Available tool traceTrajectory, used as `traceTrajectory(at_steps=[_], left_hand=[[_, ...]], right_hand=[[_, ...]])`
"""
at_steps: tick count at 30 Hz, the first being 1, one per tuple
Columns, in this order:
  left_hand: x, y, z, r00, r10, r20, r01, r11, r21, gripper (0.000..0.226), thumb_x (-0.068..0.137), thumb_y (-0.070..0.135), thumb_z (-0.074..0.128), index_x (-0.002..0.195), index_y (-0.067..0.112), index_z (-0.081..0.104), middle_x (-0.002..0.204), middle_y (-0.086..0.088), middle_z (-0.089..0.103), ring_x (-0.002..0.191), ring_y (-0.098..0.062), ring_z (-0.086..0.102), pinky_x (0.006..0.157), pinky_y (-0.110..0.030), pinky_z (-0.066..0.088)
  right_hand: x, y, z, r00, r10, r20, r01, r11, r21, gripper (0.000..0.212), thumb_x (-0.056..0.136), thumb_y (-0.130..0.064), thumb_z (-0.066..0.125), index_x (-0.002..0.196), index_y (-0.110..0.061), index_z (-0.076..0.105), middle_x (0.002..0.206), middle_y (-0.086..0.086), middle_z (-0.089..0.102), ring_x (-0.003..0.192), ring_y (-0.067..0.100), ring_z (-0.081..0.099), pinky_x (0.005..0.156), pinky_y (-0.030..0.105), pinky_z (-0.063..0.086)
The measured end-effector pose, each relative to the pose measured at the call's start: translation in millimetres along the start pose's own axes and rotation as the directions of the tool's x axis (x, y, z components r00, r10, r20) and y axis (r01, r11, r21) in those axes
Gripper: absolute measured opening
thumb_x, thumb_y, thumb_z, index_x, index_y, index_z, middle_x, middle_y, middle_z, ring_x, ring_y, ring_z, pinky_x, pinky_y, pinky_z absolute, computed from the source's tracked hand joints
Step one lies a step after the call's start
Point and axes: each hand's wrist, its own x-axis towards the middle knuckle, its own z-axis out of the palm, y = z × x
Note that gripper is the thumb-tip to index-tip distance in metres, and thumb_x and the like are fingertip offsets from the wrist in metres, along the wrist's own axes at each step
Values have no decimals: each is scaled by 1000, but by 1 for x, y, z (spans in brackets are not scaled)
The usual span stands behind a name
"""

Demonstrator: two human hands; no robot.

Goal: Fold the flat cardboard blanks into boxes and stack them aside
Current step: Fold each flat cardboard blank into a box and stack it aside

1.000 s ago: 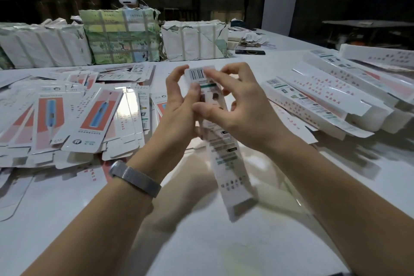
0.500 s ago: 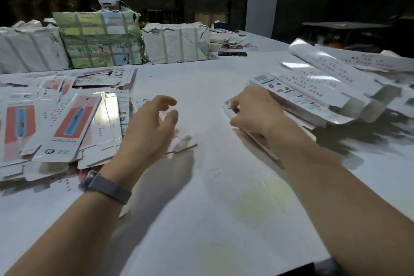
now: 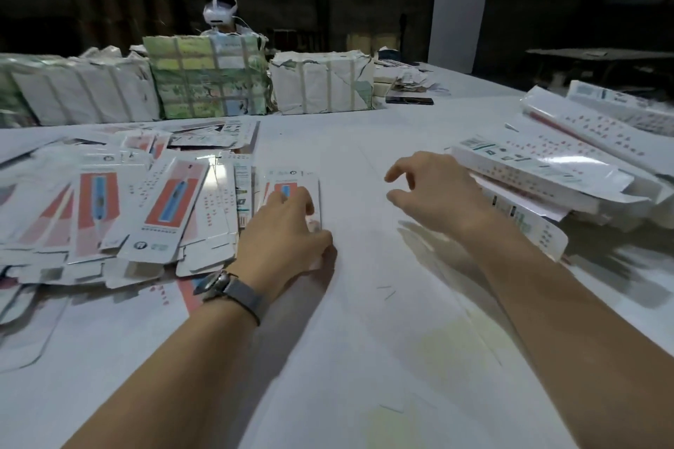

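A spread pile of flat blanks [image 3: 160,204], white with red-and-blue print, covers the left of the white table [image 3: 364,302]. My left hand [image 3: 284,230] lies on the rightmost flat blank [image 3: 291,180], fingertips on its face and thumb at its right edge. My right hand [image 3: 437,193] hovers just above the table with loosely curled fingers and holds nothing. Right beside it lies a stack of folded boxes [image 3: 539,164], long and white with small red print.
Strapped paper bundles [image 3: 321,84] and a green-printed bundle [image 3: 208,76] line the far edge, with a person in a white headset [image 3: 220,11] behind them. A dark phone [image 3: 409,101] lies at the back. More folded boxes [image 3: 620,109] fill the far right.
A second ago both hands held a folded box upright. My right hand laid it by the stack on the right and has drawn back empty. My left hand has reached onto a flat blank.
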Motion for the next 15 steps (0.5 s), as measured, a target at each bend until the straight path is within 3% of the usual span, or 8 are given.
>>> traceTrajectory(at_steps=[4,7,9,12,13,15], left_hand=[[-3,4,-1,995,43,-88,-49,997,-63,36,95,36,54,129,25,47,126,-5,60,104,-31,58,81,-38,48],[-4,8,-7,980,52,-191,-66,995,-69,36,102,28,43,137,24,44,114,-14,67,91,-33,57,73,-39,44],[-3,10,-15,956,49,-288,-107,976,-190,44,101,19,44,144,25,40,106,-15,68,81,-29,58,67,-38,44],[-7,17,-23,947,18,-322,-202,810,-550,54,99,7,47,146,32,35,102,7,68,71,-2,64,60,-27,56],[-8,20,-24,964,4,-264,-187,718,-671,57,99,6,50,146,35,33,102,13,70,74,-2,68,66,-28,59],[-9,23,-23,993,26,-115,-110,557,-823,66,97,4,56,147,38,29,94,10,77,83,-7,74,71,-36,58]], right_hand=[[-5,-10,9,997,-74,-11,75,979,187,16,85,-26,67,101,-30,71,72,-12,52,77,9,50,73,31,40],[-4,-11,9,996,-53,-75,74,947,313,13,86,-26,69,97,-32,69,66,-10,54,69,0,51,66,22,38],[-3,-11,10,993,-18,-114,65,904,423,16,87,-27,70,102,-31,69,66,-8,55,63,0,51,64,19,38],[-2,-14,11,991,23,-133,60,806,589,37,90,-32,68,126,-33,59,75,-8,55,65,0,51,73,28,46],[-2,-16,9,990,33,-136,62,769,636,44,92,-34,67,133,-36,52,79,-10,54,69,2,52,77,33,50],[-2,-17,6,986,43,-161,75,749,658,52,95,-37,63,142,-42,40,84,-10,54,75,8,56,83,39,54]])
